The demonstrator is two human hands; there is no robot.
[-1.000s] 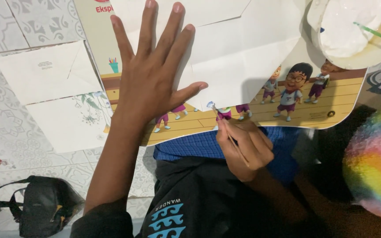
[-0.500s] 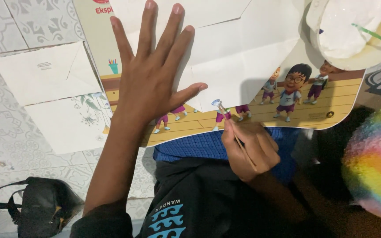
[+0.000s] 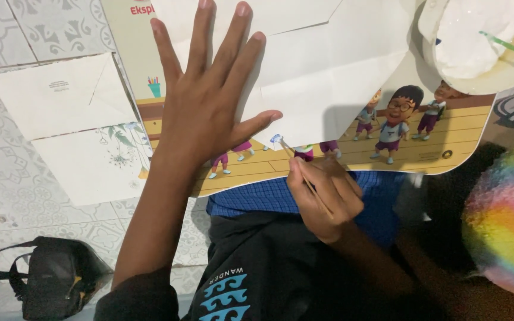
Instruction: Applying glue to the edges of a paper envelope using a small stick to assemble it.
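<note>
On the cartoon board [image 3: 423, 148] across my lap, I'm pressing my left hand [image 3: 206, 113] flat, fingers spread, pinning the white envelope [image 3: 328, 65] so it's not sliding, while my right hand [image 3: 325, 199] is pinching a thin brush [image 3: 295, 160] at its bottom edge.

The left hand [image 3: 209, 113] lies spread flat across the white paper [image 3: 328, 65], blocking its left half; the right half stays open. A bowl [image 3: 477, 53] (top right) and envelopes [image 3: 72, 125] bound the sides.
</note>
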